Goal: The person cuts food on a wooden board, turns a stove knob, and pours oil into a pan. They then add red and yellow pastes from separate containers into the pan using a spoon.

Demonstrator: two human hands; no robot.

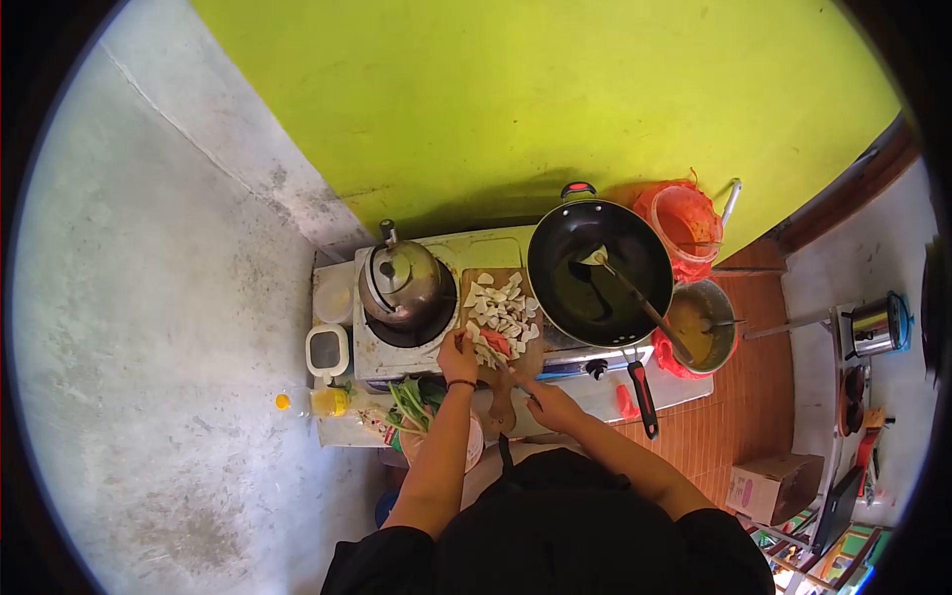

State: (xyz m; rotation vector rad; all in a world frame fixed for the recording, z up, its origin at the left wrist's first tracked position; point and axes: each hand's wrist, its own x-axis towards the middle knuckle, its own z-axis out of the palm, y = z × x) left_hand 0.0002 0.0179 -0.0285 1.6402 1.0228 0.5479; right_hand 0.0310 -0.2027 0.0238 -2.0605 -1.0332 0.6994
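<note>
Right hand (555,409) grips the knife (507,368); left hand's (457,359) grip, by the pale slices (504,310), can't be told: best keep fingertips tucked.

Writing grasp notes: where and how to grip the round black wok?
I'd take the wok by its long black-and-red handle, from the person's side: it juts past the front of the white stove toward them, slim and exposed.

Sliced pale pieces (503,309) on board (504,405)
</note>
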